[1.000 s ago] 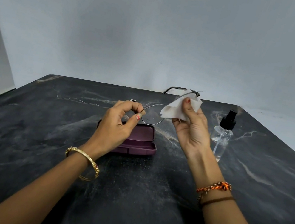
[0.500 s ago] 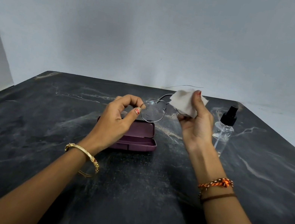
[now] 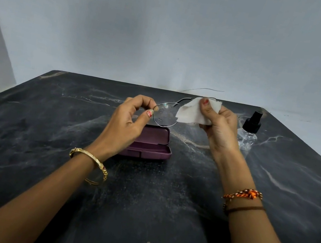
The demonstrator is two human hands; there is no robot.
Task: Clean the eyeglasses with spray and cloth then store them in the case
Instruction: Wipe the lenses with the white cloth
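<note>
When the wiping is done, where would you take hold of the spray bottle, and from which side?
Grip the spray bottle round its clear body below the black cap, probably from its right: it stands upright, and the right hand with the cloth crowds its left.

Counted on and above the dark marble table

Two hands: the left hand [image 3: 127,122] and the right hand [image 3: 221,128]. One pair of wire-rimmed eyeglasses [image 3: 165,114], with one lens fully showing and the other covered. One white cloth [image 3: 192,112]. One maroon eyeglass case [image 3: 151,143], lying open in two halves. One clear spray bottle [image 3: 248,134] with one black nozzle. One dark marble table [image 3: 139,214]. Wristwear comes to three or more pieces: one gold bangle [image 3: 92,163] on the left wrist, and on the right wrist one orange braided thread [image 3: 244,195] and one thin brown band [image 3: 247,208].
</note>
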